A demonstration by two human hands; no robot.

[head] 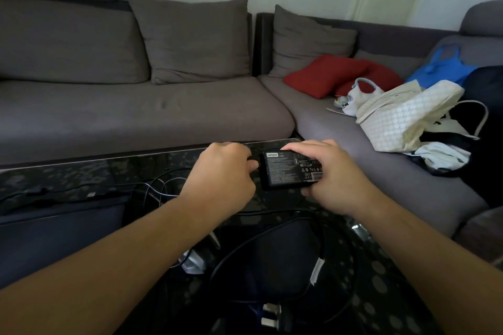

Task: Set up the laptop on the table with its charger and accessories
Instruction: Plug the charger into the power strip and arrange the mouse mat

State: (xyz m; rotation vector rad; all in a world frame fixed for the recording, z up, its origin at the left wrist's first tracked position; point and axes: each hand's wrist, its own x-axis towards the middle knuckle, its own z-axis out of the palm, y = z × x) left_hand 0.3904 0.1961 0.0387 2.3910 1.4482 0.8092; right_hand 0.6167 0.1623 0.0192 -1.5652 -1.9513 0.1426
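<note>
A black charger brick [290,170] with a white label hangs just above the dark patterned glass table [81,174]. My right hand [330,174] grips its right end. My left hand [226,174] is closed at the brick's left end, pinching something dark there, probably the cable's connector. The black power cable [272,231] loops over the table below my hands and ends in a wall plug [272,317] at the bottom. A closed dark laptop [54,228] lies at the left. Thin wires [158,187] lie tangled beside it.
A grey corner sofa [136,111] wraps the table's far and right sides. On it lie red cushions [326,73], a white bag [402,117] and blue cloth [443,65]. A silvery object [193,261] sits under the glass near the middle.
</note>
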